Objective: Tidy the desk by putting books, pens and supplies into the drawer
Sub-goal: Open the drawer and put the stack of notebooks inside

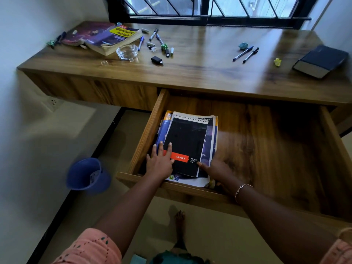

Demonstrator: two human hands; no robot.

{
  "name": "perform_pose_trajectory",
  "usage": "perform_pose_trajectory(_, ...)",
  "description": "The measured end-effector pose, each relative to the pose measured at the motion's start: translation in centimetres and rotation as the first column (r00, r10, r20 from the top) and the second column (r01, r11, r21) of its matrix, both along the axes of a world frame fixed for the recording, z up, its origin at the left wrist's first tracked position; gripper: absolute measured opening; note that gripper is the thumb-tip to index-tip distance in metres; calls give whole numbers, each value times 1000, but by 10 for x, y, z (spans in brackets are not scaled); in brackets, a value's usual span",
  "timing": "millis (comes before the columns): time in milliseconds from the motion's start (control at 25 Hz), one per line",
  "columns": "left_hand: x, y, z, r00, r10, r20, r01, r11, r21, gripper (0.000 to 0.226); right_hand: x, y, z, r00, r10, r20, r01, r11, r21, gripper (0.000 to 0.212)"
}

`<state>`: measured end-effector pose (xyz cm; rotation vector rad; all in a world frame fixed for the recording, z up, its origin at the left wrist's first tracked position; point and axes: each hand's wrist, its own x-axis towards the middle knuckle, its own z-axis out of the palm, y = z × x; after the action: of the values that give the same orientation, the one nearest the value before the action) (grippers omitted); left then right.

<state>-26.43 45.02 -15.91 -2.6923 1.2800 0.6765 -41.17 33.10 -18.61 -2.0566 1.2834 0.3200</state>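
Desk (pixel 209 73) under barred window (pixel 209 8); pens (pixel 245 54), books (pixel 106 37) scattered; drawer (pixel 148 134) open.

Table (pixel 209 61): wooden top, carrying loose items at both ends
Left back: two thick books (pixel 102 38) are lying overlapped, a glass ashtray (pixel 127 52) sitting just in front
Middle left: pens and markers (pixel 156 38) are lying scattered, a black adapter (pixel 157 60) resting nearer the front
Right: two pens (pixel 245 53) are lying side by side, near a teal paper ball (pixel 243 46) and a yellow paper ball (pixel 277 62); a dark book (pixel 321 60) is lying at the far end
Drawer (pixel 144 134): standing open, holding a stack of books (pixel 212 134) with a black spiral pad (pixel 187 138) on top, by its left wall
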Motion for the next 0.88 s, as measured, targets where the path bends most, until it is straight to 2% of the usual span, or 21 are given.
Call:
perform_pose_trajectory(240, 1, -4, -2, 999, 10, -50, -8, 999, 42, 69, 1, -6, 0, 1000, -13, -9, 14, 997, 80, 80)
perform_pose_trajectory(360, 2, -4, 4, 1000, -9, -28, 9, 1000, 8, 69, -4, -13, 1, 997, 59, 41, -62, 995, 74, 63)
perform_pose_trajectory(480, -14, -8, 12, 972, -205, 114, 224, 955, -195, 64, -13, -14, 9, 987, 151, 54, -148, 987, -68, 48)
perform_pose_trajectory(560, -39, -13, 19, 949, -306, 74, 312, 884, -347, 60, -22, -12, 17, 971, 222, 92, -207, 967, -149, 49)
perform_pose_trajectory(640, -71, -16, 22, 929, -370, 10, 342, 848, -404, 63, -35, -9, 25, 945, 302, 125, -271, 938, -217, 62)
perform_pose_trajectory(760, -108, -19, 19, 928, -372, -7, 324, 818, -475, 76, -60, -4, 37, 900, 413, 143, -357, 884, -302, 69)
perform_pose_trajectory(880, -117, -22, 14, 946, -315, 75, 303, 783, -543, 72, -77, 7, 42, 918, 326, 225, -243, 913, -328, 59)
